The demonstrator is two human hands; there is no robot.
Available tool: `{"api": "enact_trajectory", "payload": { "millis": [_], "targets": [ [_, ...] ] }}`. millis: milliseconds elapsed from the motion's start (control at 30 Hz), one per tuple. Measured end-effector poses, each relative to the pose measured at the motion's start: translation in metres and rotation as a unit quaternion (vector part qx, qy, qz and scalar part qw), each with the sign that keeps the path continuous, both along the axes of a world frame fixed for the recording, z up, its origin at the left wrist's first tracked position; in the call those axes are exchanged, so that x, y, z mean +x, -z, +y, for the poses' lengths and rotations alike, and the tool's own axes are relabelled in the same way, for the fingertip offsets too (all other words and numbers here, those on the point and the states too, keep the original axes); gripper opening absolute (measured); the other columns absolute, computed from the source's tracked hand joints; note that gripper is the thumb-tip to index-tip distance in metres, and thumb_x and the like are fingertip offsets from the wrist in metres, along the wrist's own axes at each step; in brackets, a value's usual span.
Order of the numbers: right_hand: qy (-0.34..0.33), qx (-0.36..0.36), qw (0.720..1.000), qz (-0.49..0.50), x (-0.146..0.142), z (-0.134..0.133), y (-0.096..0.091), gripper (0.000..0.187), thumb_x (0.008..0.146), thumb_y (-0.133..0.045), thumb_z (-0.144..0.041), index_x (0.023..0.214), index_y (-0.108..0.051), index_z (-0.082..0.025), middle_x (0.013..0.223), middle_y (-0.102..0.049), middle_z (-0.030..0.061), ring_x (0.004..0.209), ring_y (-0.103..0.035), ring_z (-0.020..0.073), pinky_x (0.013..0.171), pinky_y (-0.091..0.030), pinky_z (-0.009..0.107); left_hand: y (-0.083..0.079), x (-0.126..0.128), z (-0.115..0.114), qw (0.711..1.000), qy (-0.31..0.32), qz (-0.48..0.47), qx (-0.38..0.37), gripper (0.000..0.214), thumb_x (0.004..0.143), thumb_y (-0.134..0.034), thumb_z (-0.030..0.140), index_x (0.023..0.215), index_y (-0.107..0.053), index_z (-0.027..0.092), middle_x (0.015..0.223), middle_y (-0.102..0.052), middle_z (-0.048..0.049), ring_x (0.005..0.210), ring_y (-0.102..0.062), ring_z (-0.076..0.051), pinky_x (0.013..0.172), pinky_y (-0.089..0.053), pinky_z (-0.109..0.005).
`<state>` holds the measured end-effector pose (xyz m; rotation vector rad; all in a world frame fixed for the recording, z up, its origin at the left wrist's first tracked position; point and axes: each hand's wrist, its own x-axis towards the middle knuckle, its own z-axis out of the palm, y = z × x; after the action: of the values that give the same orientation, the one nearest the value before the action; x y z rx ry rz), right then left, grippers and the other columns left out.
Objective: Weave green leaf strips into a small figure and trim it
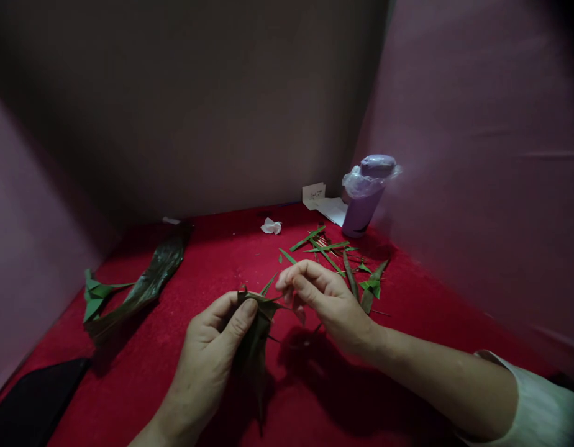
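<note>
My left hand (217, 344) pinches a folded dark green leaf (253, 338) between thumb and fingers. The leaf has pointed ends, and one narrow tip hangs down toward the table's near side. Just to the right, my right hand (327, 301) is closed, thumb against forefinger, beside the leaf's thin right-hand points. Whatever lies in that pinch is too small to make out. Beyond the right hand lie cut green leaf strips (331, 247) and a small bright green leaf piece (371, 287) among brownish leaf pieces.
A long dark leaf (151, 276) and a folded green leaf shape (97, 295) lie at left on the red cloth (212, 242). Crumpled white tissue (271, 226), white cards (331, 210) and a purple tumbler (363, 208) stand farther back. A black flat object (40, 400) occupies the near left.
</note>
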<state>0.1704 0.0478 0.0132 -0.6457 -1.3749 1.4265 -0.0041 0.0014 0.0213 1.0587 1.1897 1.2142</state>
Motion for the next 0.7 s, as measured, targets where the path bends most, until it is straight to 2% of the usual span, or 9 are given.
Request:
{"api": "enact_trajectory", "payload": {
  "millis": [67,133,200,267,367,500,600,700],
  "targets": [
    [0.013,0.014,0.999,-0.049,0.000,-0.002,-0.001,0.033,0.085,-0.058,-0.050,0.086,-0.059,-0.017,0.077,-0.059,0.0017,0.062,-0.051,0.0103,0.052,-0.042,0.021,0.000,-0.001,0.000,1.000,-0.016,-0.009,0.000,0.021,0.078,-0.067,0.038,0.089,-0.069,0.020,0.069,-0.063,0.0021,0.059,-0.053,-0.009,0.055,-0.042,-0.017],
    [0.032,0.052,0.993,-0.101,0.000,-0.005,-0.001,0.032,0.080,-0.065,-0.047,0.086,-0.059,-0.016,0.075,-0.060,0.0012,0.064,-0.053,0.0110,0.056,-0.044,0.023,-0.001,-0.002,0.001,0.999,-0.032,-0.013,0.001,0.023,0.078,-0.068,0.039,0.090,-0.069,0.019,0.071,-0.064,0.0017,0.059,-0.053,-0.008,0.054,-0.042,-0.017],
    [0.072,0.101,0.981,-0.148,0.000,-0.007,0.000,0.020,0.081,-0.067,-0.035,0.083,-0.060,-0.017,0.072,-0.060,0.0000,0.065,-0.053,0.0112,0.059,-0.044,0.024,-0.001,-0.002,0.001,0.999,-0.046,-0.014,-0.001,0.025,0.077,-0.068,0.040,0.090,-0.068,0.019,0.071,-0.063,0.0017,0.057,-0.052,-0.008,0.052,-0.041,-0.016],
    [0.111,0.155,0.965,-0.182,0.000,-0.010,0.001,0.008,0.086,-0.060,-0.023,0.082,-0.060,-0.017,0.069,-0.059,-0.0006,0.062,-0.052,0.0107,0.059,-0.044,0.024,-0.001,-0.002,0.002,0.998,-0.057,-0.009,0.000,0.025,0.076,-0.069,0.041,0.088,-0.067,0.019,0.069,-0.063,0.0019,0.056,-0.051,-0.008,0.051,-0.041,-0.016],
    [0.147,0.264,0.929,-0.215,0.001,-0.012,0.002,0.007,0.087,-0.054,-0.014,0.082,-0.059,-0.016,0.069,-0.056,0.0005,0.062,-0.052,0.0114,0.060,-0.043,0.026,-0.002,-0.002,0.002,0.997,-0.070,0.013,0.016,0.026,0.075,-0.069,0.042,0.085,-0.068,0.019,0.069,-0.062,0.0020,0.057,-0.050,-0.008,0.051,-0.041,-0.016],
    [0.170,0.417,0.861,-0.238,0.004,-0.014,0.002,0.008,0.082,-0.054,-0.007,0.084,-0.057,-0.015,0.073,-0.060,0.0043,0.066,-0.054,0.0140,0.062,-0.043,0.029,-0.003,0.000,-0.001,0.995,-0.070,0.058,0.044,0.026,0.075,-0.069,0.043,0.086,-0.069,0.020,0.069,-0.061,0.0020,0.057,-0.050,-0.009,0.050,-0.040,-0.017],
    [0.178,0.448,0.841,-0.245,0.006,-0.015,0.003,0.011,0.080,-0.056,-0.006,0.086,-0.056,-0.015,0.076,-0.063,0.0057,0.067,-0.055,0.0148,0.062,-0.044,0.029,-0.002,0.003,-0.002,0.993,-0.051,0.091,0.054,0.025,0.076,-0.067,0.042,0.087,-0.070,0.020,0.070,-0.062,0.0012,0.058,-0.051,-0.010,0.050,-0.039,-0.019],
    [0.185,0.433,0.847,-0.246,0.006,-0.015,0.004,0.009,0.080,-0.058,-0.008,0.085,-0.056,-0.016,0.073,-0.061,0.0038,0.064,-0.053,0.0137,0.060,-0.042,0.028,0.001,0.004,-0.003,0.991,-0.039,0.111,0.057,0.024,0.077,-0.066,0.042,0.089,-0.070,0.021,0.077,-0.065,-0.0003,0.065,-0.056,-0.012,0.054,-0.042,-0.020]
  ]
}}
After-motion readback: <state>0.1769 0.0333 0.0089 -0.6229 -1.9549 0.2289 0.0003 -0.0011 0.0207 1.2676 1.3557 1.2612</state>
